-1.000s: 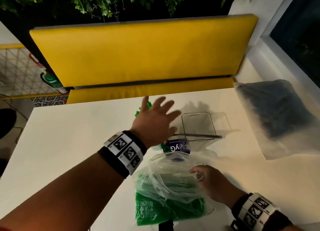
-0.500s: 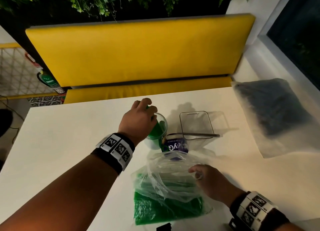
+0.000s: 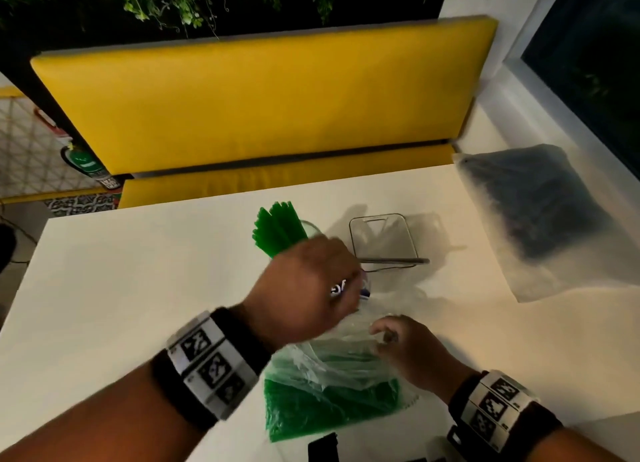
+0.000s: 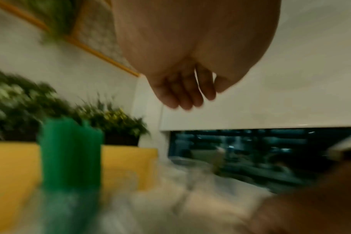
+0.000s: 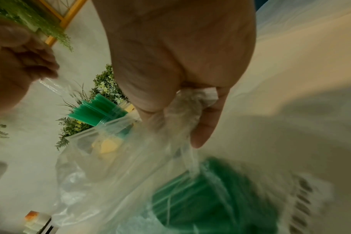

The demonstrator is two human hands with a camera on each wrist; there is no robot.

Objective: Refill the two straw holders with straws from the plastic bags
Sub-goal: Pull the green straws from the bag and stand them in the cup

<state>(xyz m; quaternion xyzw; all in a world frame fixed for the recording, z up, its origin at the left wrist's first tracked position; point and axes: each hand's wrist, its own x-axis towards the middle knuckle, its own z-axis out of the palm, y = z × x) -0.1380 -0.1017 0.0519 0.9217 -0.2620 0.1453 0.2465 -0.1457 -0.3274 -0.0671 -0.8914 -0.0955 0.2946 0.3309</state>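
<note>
A bunch of green straws (image 3: 277, 227) stands in the round clear holder (image 3: 313, 229) at mid-table; the straws (image 4: 70, 156) also show in the left wrist view. The rectangular clear holder (image 3: 381, 241) to its right holds nothing. My left hand (image 3: 311, 281) hovers, blurred, between the round holder and the bag. Its fingers (image 4: 186, 98) hang loose and hold nothing. My right hand (image 3: 398, 340) pinches the rim of the clear plastic bag (image 3: 332, 361) of green straws (image 5: 210, 197), bunching the film in its fingers (image 5: 202, 126). The bag's mouth gapes toward the holders.
A second frosted bag with black straws (image 3: 536, 212) lies at the table's right edge. A yellow bench (image 3: 263, 105) runs behind the white table (image 3: 138, 288). A dark object (image 3: 322, 447) lies at the near edge.
My left hand reached to the round holder, then drew back toward the bag, empty. The green straws now stand uncovered in that holder. My right hand kept its hold on the bag.
</note>
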